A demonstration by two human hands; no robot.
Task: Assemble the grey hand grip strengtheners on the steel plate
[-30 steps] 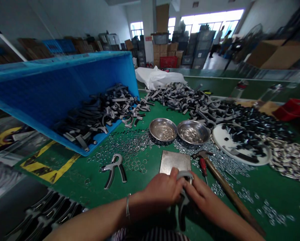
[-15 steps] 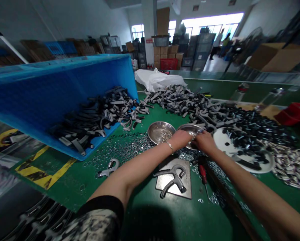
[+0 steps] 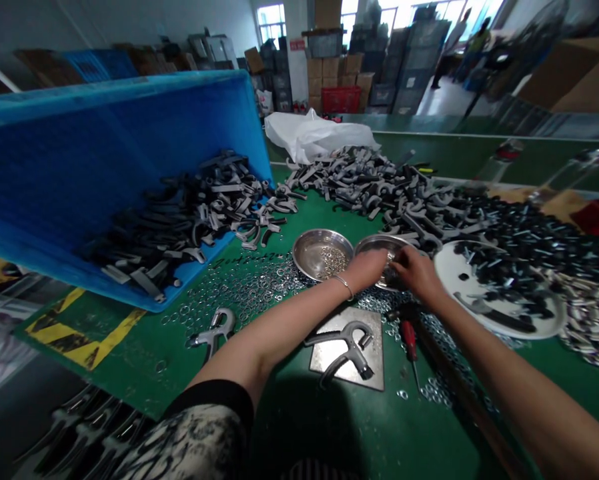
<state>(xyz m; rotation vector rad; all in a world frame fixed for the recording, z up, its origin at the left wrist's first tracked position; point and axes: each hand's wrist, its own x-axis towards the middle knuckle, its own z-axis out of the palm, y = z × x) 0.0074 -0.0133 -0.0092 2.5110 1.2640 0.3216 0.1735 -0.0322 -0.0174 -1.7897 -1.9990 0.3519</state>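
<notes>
The left hand (image 3: 370,267) was in a steel bowl (image 3: 379,244) at its eight o'clock, the right hand (image 3: 416,270) at its four; I could not tell whether either grip pinched anything. Towards seven o'clock, a grey two-handled tool (image 3: 352,347) lay on a metal plate (image 3: 320,357).

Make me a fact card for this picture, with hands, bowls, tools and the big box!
Left hand: at the right metal bowl
Right hand: at the same bowl
Held: can't tell
Left metal bowl: small shiny bits inside
Metal plate: hand grip lying on it
Tools: red-handled screwdriver, hammer
Blue box: grey and black parts inside
</notes>
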